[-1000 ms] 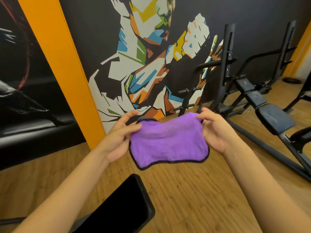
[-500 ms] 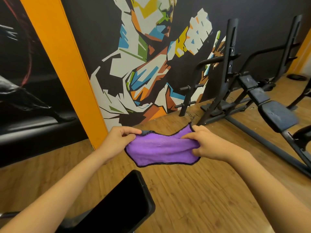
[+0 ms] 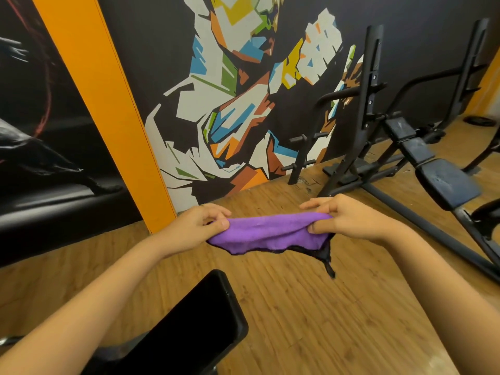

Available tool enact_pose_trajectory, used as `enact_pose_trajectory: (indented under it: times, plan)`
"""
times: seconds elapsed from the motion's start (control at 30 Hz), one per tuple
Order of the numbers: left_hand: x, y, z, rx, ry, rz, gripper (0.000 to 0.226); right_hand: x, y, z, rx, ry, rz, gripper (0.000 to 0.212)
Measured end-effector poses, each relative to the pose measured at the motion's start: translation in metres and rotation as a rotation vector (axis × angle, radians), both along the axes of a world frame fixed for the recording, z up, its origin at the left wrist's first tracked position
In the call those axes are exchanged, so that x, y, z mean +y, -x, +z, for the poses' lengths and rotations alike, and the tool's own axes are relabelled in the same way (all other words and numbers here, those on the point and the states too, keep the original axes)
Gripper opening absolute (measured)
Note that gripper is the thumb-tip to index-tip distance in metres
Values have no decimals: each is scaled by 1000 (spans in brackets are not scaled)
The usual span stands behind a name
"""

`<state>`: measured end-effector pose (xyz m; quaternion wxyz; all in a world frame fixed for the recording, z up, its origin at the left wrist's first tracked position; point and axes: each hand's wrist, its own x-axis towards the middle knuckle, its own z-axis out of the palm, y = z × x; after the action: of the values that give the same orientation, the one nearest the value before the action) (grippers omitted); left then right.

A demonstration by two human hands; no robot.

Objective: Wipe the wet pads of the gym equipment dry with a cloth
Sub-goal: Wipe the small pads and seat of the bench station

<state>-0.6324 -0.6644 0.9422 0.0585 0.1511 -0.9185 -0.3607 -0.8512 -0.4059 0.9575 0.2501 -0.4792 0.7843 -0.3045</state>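
Note:
A purple cloth [image 3: 267, 234] with a black hem hangs folded in front of me, stretched between both hands. My left hand [image 3: 194, 230] pinches its left end and my right hand [image 3: 349, 221] pinches its right end; a black corner dangles below the right hand. A black gym pad [image 3: 197, 323] lies below the cloth at the bottom of the view, partly behind my left forearm. At the right stands a black bench with a seat pad [image 3: 447, 185] and narrower back pads [image 3: 418, 151].
The bench's black steel frame [image 3: 365, 104] and its floor rail [image 3: 422, 215] run along the right. A painted mural wall [image 3: 243, 90] and an orange pillar [image 3: 108, 117] stand ahead. Wooden floor [image 3: 311, 320] spreads between the near pad and the bench.
The cloth was held up flat and spread; now it is folded over and lowered, with both hands closer to the near pad. The view has tilted down slightly.

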Motion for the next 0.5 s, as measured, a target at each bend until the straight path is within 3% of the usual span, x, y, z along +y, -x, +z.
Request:
enact_pose_trajectory:
  times: [0.07,0.17,0.3,0.5]
  plan:
    - [6,2,0,50,-305,80,25,5,-4,2,-223,118,-47,12]
    - [21,4,3,170,-689,258,24,2,-15,-1,-350,291,-205,11]
    - [45,9,9,198,-898,283,33,-10,-40,-7,-309,439,-441,16]
    - [82,19,25,220,-1059,165,42,-20,-88,-6,-336,452,-125,24]
